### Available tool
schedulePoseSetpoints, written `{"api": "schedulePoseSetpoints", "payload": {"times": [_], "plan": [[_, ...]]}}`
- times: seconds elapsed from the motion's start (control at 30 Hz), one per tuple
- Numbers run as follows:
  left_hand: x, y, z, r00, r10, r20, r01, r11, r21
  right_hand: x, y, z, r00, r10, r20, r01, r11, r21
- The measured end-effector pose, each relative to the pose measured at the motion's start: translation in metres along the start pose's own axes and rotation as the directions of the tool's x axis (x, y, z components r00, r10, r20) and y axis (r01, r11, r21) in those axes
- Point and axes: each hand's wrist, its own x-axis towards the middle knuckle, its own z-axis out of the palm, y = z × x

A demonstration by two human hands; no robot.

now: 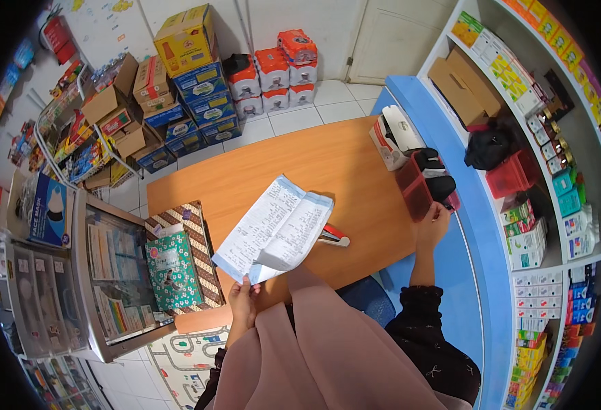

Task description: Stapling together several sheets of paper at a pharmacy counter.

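Observation:
My left hand (244, 300) pinches the lower corner of an open handwritten notebook (275, 225), its pages covered in writing and one sheet curling up. The notebook is tilted above the wooden table (259, 159). Partly hidden beneath its right edge lies a red and white stapler (337, 236). At the table's right side, my right hand (434, 223) has its fingers curled at the near rim of a translucent red plastic organizer (414, 187). Whether they grip the rim or something inside is unclear. Black items (439, 187) fill the organizer's right part.
A white box (394, 138) stands behind the organizer. Left on the table, a green floral book (175, 269) rests on a brown patterned folder (208, 256), beside a glass-fronted cabinet (121, 277). Stocked shelves (505, 225) line the right; stacked cartons (205, 97) stand beyond the table.

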Motion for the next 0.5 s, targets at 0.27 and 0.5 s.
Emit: {"api": "schedulePoseSetpoints", "payload": {"times": [0.27,0.5], "plan": [[0.008,-0.012,0.037,0.94,-0.217,0.264,0.225,0.974,0.001,-0.052,0.046,0.066,0.813,0.059,0.58,-0.078,0.997,0.008],[0.011,-0.013,0.039,0.912,-0.301,0.278,0.329,0.943,-0.058,-0.068,0.055,0.085,0.802,0.023,0.597,-0.066,0.997,0.05]]}}
